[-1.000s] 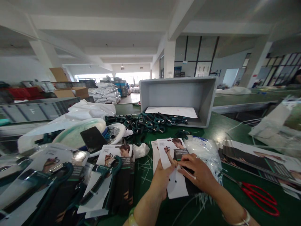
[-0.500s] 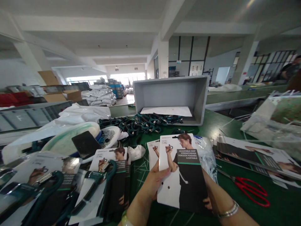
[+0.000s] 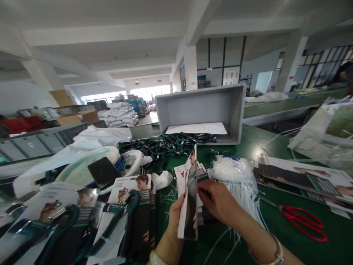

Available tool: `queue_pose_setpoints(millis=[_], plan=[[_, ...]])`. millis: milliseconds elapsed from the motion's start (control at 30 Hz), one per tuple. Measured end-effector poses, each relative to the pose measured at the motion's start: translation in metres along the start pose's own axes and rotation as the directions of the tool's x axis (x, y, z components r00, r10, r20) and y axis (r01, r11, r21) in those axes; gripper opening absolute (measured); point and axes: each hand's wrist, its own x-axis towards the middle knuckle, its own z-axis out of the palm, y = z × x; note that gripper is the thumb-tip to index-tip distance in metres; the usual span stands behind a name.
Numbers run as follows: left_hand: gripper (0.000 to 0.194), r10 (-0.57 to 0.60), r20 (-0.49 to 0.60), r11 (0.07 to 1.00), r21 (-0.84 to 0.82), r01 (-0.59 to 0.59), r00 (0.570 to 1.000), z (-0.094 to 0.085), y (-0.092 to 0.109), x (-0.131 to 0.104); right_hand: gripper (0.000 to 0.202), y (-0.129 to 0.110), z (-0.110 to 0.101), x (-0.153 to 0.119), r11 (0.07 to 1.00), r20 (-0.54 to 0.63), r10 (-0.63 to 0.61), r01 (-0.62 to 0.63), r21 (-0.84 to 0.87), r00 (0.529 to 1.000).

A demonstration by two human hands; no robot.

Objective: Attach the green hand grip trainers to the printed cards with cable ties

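Observation:
A printed card point(image 3: 189, 206) is turned nearly edge-on, upright in front of me. My left hand point(image 3: 175, 217) grips it at its left side. Close behind the card's right side, my right hand point(image 3: 217, 200) has its fingers bent together; what they pinch, if anything, is hidden. More printed cards point(image 3: 180, 180) lie on the green table behind the held one. Beside my right hand sits a clear bag with a bundle of white ties point(image 3: 237, 184). Carded dark green hand grips point(image 3: 110, 221) lie at the left.
A grey bin point(image 3: 200, 106) stands on its side behind a pile of loose green grips point(image 3: 165, 145). Red-handled scissors point(image 3: 303, 221) and stacked cards point(image 3: 306, 180) lie at right. A white dish point(image 3: 131, 162) and black block point(image 3: 103, 171) are at left.
The held card has turned from facing me to nearly edge-on. My right hand has come out from behind it to its right side, uncovering the white ties.

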Motion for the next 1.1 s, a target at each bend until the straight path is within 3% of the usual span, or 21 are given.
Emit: queue_pose_setpoints(millis=[200, 333, 433, 567, 833, 1100], plan=[[0.017, 0.068, 0.007, 0.958, -0.281, -0.063, 0.998, -0.018, -0.001, -0.002, 0.025, -0.01, -0.002, 0.002, 0.977, 0.064, -0.073, 0.084, -0.195, 0.995], [0.019, 0.078, 0.073, 0.948, -0.315, -0.051, 0.994, -0.02, 0.0, -0.003, 0.029, -0.011, -0.005, 0.001, 0.97, 0.092, -0.088, 0.107, -0.218, 0.992], [0.018, 0.062, 0.052, 0.938, -0.344, -0.041, 0.997, -0.017, 0.001, -0.004, 0.028, -0.012, -0.006, -0.001, 0.968, 0.098, -0.103, 0.123, -0.22, 0.99], [0.015, 0.074, -0.059, 0.954, -0.285, -0.088, 0.996, -0.013, 0.001, -0.005, 0.026, -0.013, -0.007, -0.001, 0.971, 0.073, -0.052, 0.067, -0.228, 0.996], [0.015, 0.103, -0.116, 0.984, -0.134, -0.118, 0.988, -0.023, -0.002, -0.005, 0.024, -0.012, -0.005, 0.001, 0.972, 0.049, -0.035, 0.045, -0.229, 0.998], [0.013, 0.137, -0.198, 0.985, -0.075, -0.154, 0.971, -0.016, -0.002, -0.007, 0.028, -0.015, -0.004, -0.003, 0.966, 0.079, -0.114, 0.129, -0.224, 0.99]])
